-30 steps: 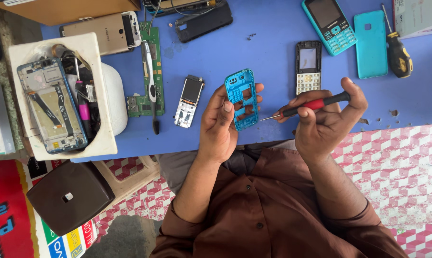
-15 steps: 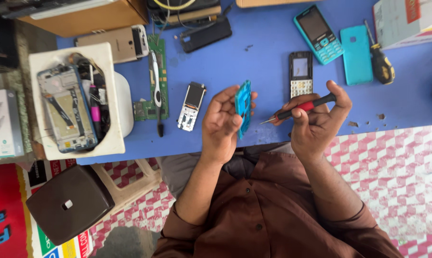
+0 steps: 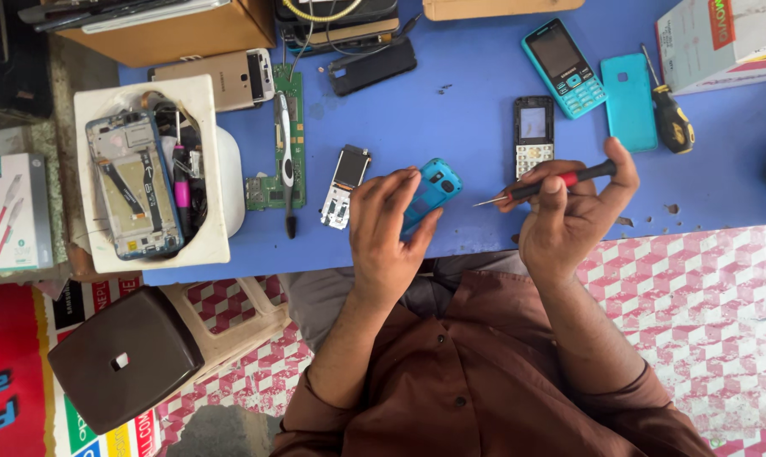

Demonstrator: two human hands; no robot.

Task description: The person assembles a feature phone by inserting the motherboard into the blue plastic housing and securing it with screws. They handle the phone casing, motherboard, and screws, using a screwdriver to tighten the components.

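- Left hand (image 3: 383, 233) is curling its fingers around the blue phone housing (image 3: 429, 193) at mid-frame
- Right hand (image 3: 569, 216) is pinching a small screwdriver (image 3: 545, 184); its tip could be slipping and scratching the housing

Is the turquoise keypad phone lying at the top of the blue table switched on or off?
Off: the turquoise keypad phone lies face up on the blue table, screen dark.
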